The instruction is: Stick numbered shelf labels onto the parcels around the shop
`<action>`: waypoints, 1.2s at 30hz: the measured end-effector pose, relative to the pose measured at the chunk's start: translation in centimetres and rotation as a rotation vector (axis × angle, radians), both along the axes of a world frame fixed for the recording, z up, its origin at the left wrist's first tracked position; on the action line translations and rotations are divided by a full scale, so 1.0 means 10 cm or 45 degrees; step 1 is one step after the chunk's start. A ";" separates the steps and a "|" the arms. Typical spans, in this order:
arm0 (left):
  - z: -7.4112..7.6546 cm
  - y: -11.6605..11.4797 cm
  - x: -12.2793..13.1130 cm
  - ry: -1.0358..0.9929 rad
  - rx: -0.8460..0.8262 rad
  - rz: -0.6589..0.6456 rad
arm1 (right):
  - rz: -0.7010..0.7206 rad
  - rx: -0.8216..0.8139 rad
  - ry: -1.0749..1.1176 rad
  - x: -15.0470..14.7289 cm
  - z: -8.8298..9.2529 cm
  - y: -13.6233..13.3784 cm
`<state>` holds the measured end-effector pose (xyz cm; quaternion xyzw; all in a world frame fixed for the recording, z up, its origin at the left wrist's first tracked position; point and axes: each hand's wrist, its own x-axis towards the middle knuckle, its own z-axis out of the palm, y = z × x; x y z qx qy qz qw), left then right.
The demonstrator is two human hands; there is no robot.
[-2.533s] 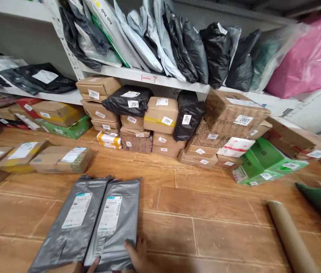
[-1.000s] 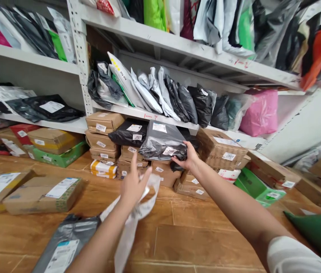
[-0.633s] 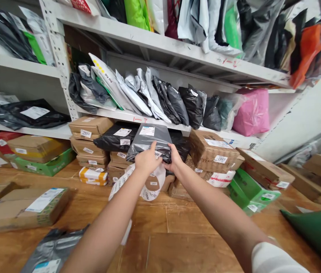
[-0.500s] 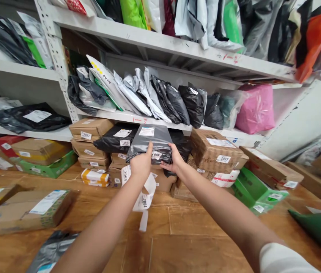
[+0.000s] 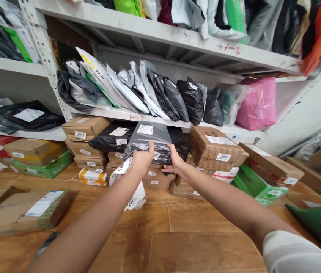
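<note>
Both hands grip a dark grey plastic-wrapped parcel by its near side, at the stacks under the lower shelf. My left hand is closed on its left front part, thumb on top, partly covering its number label. Hanging from under that hand is a strip of white number labels, one reading 2005. My right hand clasps the right front corner, thumb up and fingers beneath. Left of the parcel lies a black bag parcel labelled 2023. On the right sits a brown carton labelled 2007.
Above, a white metal shelf bears leaning poly mailers and a pink bag. Small cartons are stacked at left, near a white-and-orange box. A flat carton lies on the wooden floor; a green box stands right.
The label strip has swung and bunched to the left under my left hand. That hand covers more of the parcel's number label. The view has shifted slightly; both hands keep their hold.
</note>
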<state>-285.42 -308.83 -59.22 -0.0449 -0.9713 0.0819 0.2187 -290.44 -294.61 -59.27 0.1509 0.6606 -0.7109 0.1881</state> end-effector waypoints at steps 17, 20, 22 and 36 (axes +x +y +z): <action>0.07 -0.48 0.05 0.410 -0.311 -0.194 | -0.174 -0.238 0.245 0.02 0.09 -0.25; 0.05 -0.50 -0.01 0.458 -0.337 -0.249 | -0.239 -0.257 0.215 0.00 0.06 -0.29; 0.01 -0.49 -0.07 0.488 -0.331 -0.294 | -0.270 -0.246 0.166 -0.03 0.05 -0.28; -0.11 -0.46 -0.20 0.396 -0.240 -0.296 | -0.246 -0.153 0.023 -0.04 0.16 -0.37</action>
